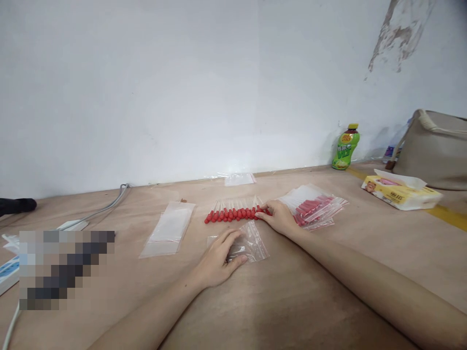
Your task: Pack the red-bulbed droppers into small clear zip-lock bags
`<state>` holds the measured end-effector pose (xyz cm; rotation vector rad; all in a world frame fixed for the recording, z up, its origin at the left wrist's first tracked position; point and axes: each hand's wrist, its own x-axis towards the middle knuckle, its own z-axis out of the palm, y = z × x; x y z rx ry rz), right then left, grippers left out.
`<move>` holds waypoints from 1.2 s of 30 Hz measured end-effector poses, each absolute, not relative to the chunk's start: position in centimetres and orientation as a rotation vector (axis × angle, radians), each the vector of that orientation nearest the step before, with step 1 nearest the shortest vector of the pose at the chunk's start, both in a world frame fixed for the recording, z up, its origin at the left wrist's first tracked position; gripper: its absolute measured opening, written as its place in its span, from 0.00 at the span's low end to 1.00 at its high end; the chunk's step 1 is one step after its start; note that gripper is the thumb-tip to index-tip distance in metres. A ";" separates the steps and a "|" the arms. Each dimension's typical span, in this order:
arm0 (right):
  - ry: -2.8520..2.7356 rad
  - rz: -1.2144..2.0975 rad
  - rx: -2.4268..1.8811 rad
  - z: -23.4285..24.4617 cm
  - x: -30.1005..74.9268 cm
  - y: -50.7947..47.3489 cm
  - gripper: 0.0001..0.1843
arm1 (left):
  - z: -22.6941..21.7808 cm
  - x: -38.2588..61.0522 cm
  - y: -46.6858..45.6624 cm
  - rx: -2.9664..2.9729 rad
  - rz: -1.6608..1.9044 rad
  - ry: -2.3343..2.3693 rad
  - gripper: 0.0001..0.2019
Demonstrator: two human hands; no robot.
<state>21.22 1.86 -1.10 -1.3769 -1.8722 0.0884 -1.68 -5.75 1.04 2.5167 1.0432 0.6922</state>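
Observation:
A row of slender, pale see-through sticks with rounded red ends (233, 214) lies mid-table, red ends toward me. At its right end, my right hand (279, 217) has thumb and fingers closed around red-ended sticks; how many is hidden. My left hand (221, 257) rests nearer to me, thumb and fingers apart, over a clear zip bag (257, 240) that lies flat between them. Just beyond my right hand is a pile of zip bags (317, 206) with red-ended sticks inside. Left of the row lies a stack of flat clear bags (170, 228).
Another clear bag (239, 179) lies by the wall. At the right stand a green bottle (345, 148), a yellow tissue pack (401, 192) and a beige bag (434, 150). A grey cable (109, 204) and a power strip (10, 272) are at the left, near a blurred-out patch.

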 end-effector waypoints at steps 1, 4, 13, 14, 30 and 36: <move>-1.898 0.097 -1.346 -1.1 21.3 1.8 0.11 | 1.0 -1.7 -5.7 2.516 0.681 1.049 0.23; -1.901 0.071 -1.282 -1.2 21.4 1.7 0.11 | 0.8 -1.9 -5.6 2.544 0.630 1.054 0.26; -1.821 0.000 -1.162 -0.9 21.4 0.6 0.09 | 0.5 -2.0 -5.2 2.670 0.449 1.092 0.28; -1.835 -0.002 -1.133 -0.8 21.3 0.1 0.09 | 0.5 -2.1 -5.2 2.680 0.422 1.100 0.28; -2.407 0.145 -0.760 -0.1 21.7 -5.3 0.14 | 0.8 -3.1 -4.4 2.312 0.825 1.294 0.17; -1.899 -0.009 -1.209 -0.3 21.4 -1.3 0.09 | 1.5 -4.8 -3.0 2.364 0.802 1.730 0.15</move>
